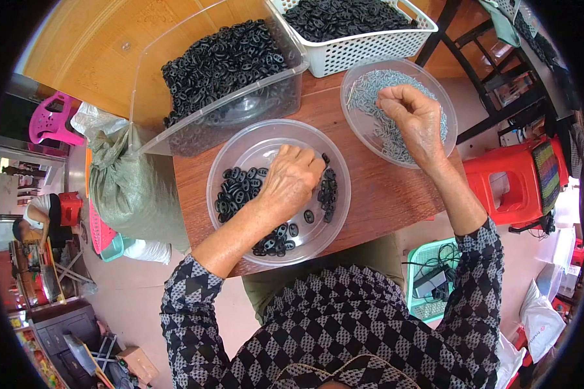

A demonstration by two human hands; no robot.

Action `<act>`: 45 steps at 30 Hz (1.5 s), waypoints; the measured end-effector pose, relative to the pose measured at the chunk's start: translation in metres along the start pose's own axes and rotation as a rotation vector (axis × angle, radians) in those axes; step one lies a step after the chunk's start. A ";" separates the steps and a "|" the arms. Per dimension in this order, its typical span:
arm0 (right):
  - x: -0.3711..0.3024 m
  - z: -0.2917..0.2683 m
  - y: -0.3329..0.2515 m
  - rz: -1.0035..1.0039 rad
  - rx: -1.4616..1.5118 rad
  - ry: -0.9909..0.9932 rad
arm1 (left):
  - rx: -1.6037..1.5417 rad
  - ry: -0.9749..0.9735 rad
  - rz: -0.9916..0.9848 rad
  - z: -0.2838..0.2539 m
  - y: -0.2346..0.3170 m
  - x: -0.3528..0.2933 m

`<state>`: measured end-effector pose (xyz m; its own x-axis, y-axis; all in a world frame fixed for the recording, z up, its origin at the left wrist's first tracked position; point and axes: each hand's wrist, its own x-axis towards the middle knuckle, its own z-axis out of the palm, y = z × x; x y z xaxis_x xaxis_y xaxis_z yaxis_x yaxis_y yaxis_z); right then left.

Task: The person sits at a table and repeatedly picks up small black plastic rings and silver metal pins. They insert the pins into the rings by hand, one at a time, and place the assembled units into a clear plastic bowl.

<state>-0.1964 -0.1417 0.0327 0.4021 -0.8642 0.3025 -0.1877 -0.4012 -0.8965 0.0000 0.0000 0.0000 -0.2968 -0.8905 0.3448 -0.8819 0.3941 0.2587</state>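
Note:
My left hand [291, 176] is inside a round clear plastic bowl [215, 223], its fingers curled in and closed. A black piece shows by its fingertips, but I cannot tell whether it is gripped. Small black oval pieces with two holes [239, 189] lie in the bowl on both sides of that hand. My right hand [414, 120] is raised over a second round clear bowl [453, 133], thumb and fingers pinched together. Whatever is between them is too small to make out. Many small grey screw-like pins [396, 144] fill that bowl.
Both bowls stand on a brown wooden table [383, 201]. Behind are a clear bin [233, 104] and a white perforated basket [370, 53], each heaped with black pieces. A green sack [133, 188] stands left, a red stool [509, 181] right. Another person [39, 217] sits far left.

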 end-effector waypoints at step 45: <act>-0.008 -0.014 0.029 -0.188 -0.512 -0.055 | -1.465 0.369 -0.831 -0.030 0.059 -0.066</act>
<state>-0.2177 -0.1507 0.0083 0.5146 -0.7515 0.4128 -0.5146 -0.6558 -0.5524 -0.0209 0.0892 0.0194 0.3079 -0.9345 -0.1785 0.3599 -0.0593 0.9311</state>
